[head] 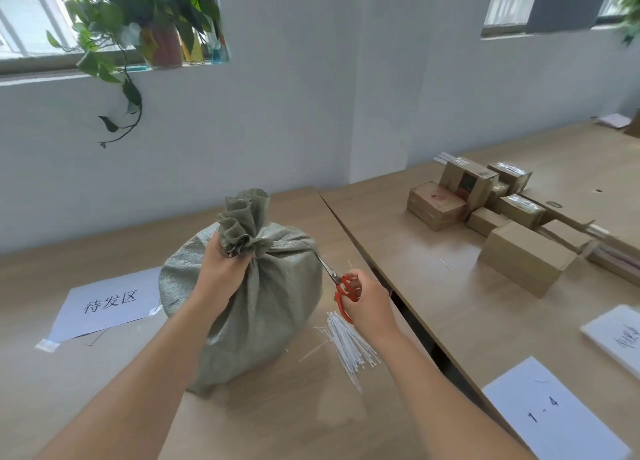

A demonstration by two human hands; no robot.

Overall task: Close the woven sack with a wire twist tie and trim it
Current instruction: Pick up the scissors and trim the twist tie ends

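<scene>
With my left hand (pixel 221 269) clamped around the gathered neck of the woven sack (pixel 242 293) at table centre, and my right hand (pixel 363 303) gripping red scissors (pixel 337 281) (blades pointing to 10 o'clock), trimming seems underway, though the tie itself is hidden.

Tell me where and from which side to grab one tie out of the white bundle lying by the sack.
Probably by the stray tie lying apart on the bundle's left edge. Pinch its middle from above: it lies flat on the table, clear of the sack, while the others are packed together under the right hand.
</scene>
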